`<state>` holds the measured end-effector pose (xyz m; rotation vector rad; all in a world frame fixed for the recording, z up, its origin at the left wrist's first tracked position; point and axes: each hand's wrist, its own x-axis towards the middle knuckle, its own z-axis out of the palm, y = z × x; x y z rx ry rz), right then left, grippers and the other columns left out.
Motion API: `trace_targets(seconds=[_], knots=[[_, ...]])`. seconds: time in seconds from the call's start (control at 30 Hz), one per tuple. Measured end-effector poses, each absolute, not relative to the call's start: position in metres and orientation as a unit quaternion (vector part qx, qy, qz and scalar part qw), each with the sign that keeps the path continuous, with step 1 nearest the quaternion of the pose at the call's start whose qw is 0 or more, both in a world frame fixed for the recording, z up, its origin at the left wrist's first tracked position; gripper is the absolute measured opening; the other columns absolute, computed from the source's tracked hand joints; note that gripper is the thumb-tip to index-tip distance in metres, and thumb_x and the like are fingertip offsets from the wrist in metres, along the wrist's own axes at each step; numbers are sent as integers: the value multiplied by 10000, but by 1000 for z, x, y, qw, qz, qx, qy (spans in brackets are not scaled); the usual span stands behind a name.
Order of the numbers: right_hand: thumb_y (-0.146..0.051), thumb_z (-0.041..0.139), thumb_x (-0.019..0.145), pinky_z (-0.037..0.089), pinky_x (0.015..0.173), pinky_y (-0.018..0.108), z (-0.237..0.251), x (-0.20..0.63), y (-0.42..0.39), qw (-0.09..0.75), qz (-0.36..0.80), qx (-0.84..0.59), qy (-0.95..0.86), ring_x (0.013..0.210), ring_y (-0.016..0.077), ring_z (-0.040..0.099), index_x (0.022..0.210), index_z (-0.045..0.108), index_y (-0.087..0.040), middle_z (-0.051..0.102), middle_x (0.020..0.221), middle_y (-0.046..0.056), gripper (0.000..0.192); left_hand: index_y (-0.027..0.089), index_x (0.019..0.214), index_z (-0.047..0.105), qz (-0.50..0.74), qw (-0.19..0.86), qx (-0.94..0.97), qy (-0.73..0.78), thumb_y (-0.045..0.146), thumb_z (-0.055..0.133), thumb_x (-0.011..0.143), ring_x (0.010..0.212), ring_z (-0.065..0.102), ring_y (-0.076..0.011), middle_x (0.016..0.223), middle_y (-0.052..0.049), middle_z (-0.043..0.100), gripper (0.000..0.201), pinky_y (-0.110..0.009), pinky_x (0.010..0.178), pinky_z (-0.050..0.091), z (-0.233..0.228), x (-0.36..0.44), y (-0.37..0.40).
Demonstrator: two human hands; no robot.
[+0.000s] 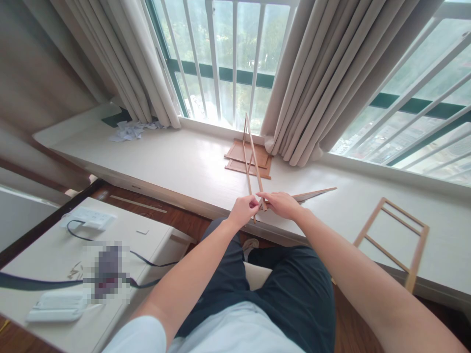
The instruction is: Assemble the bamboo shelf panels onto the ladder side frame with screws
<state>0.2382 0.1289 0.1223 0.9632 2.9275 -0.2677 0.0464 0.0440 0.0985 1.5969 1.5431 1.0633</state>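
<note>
A slim wooden frame (256, 169) stands edge-on on the white window ledge, its near end between my two hands. My right hand (282, 204) is closed around that near end, fingers on the wooden bar. My left hand (243, 211) is pinched just beside it, touching the same corner; whatever lies between its fingertips is too small to make out. Behind the frame, thin brown wooden panels (245, 151) lie overlapped on the ledge. Another flat, tapering wooden piece (314, 194) sticks out beyond my right hand, partly hidden by it.
Farther right, a second wooden frame (393, 262) with crossbars rests on the ledge (176, 166). Crumpled paper (127, 131) sits at its far left. The low white table (147, 255) holds a power strip (88, 219), a white case (57, 307) and small metal pieces (74, 270). Curtains hang behind.
</note>
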Motion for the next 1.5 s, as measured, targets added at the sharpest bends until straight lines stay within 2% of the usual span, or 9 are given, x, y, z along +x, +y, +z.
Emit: trace_targets(seconds=[0.47,0.77,1.13,1.23,1.37,1.5], knots=[[-186,525,1010,474,894,343,120,241,128,9,-94,304,948,1096,268,698,1542,445,-278,724,1273,89,545,180,776,720,406,348,612,583,132,678,782,743,712,-159,773,-4,754,64,-270,758,557,99,48,56],[-129,519,982,482,907,350,112,243,128,-1,-92,322,942,1137,273,682,1582,375,-253,688,1346,102,630,179,816,740,422,367,579,593,206,722,821,765,727,-165,811,-18,778,33,-295,800,574,93,51,56],[-163,472,1016,505,930,374,108,247,129,-12,-74,313,947,1182,263,665,1551,427,-293,630,1433,77,552,180,829,729,440,357,567,598,247,696,828,779,709,-168,827,-30,766,74,-296,796,567,89,52,55],[-180,478,1023,503,932,370,108,246,128,-19,-78,313,946,1189,260,663,1533,447,-310,621,1446,61,528,169,862,708,452,381,537,601,258,674,841,799,698,-171,837,-38,748,97,-295,773,562,84,47,50],[-168,492,1012,499,928,354,109,245,127,-21,-82,315,945,1185,255,666,1555,415,-302,632,1433,69,564,169,935,695,472,412,494,602,270,623,887,921,679,-196,937,-65,725,133,-292,749,552,78,49,38],[-146,505,992,502,933,362,111,244,127,-16,-87,319,944,1187,264,666,1587,363,-255,639,1419,100,622,194,916,721,488,394,525,575,273,666,881,1232,588,-250,1249,-110,640,103,-307,840,550,81,61,29]])
